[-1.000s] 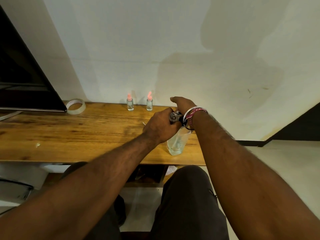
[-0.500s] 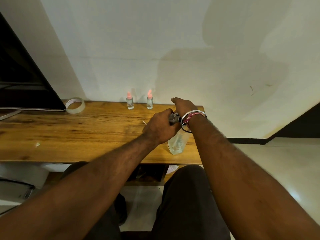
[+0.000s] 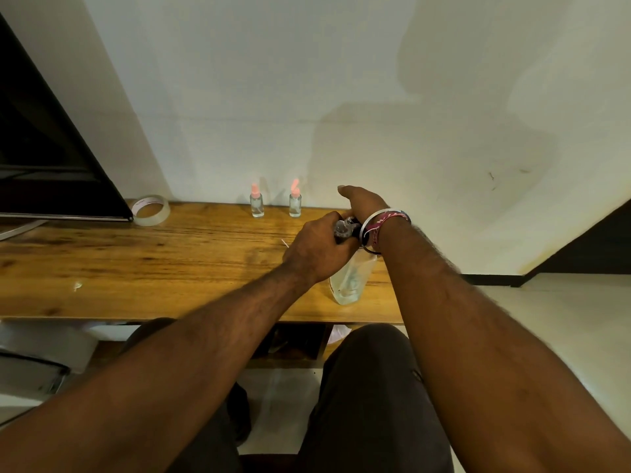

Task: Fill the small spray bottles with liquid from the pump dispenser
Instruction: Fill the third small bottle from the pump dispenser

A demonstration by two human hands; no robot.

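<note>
Pale plaster wall is filling the background, carrying a broad shadow on its right side, while a dark monitor is leaning in from the left. Below it the wooden table is running across the view, its near edge sitting above the person's dark-trousered knees. Against half a second ago, the scene is looking nearly the same: both forearms are still crossing toward the table's right end, and the view is sitting just slightly differently.

On that right end the pump dispenser, a clear bottle, is standing near the front edge. The left hand is staying curled around its dark pump head, fingers wrapped tight. The right hand, wearing bangles and threads at the wrist, is resting over the top of the pump from behind; whether it is gripping anything I cannot tell, since its fingers are mostly hidden.

A roll of clear tape is lying by the monitor's corner. Two small spray bottles, the left one and the right one, are standing upright at the wall, pink-capped and well apart from the hands.
</note>
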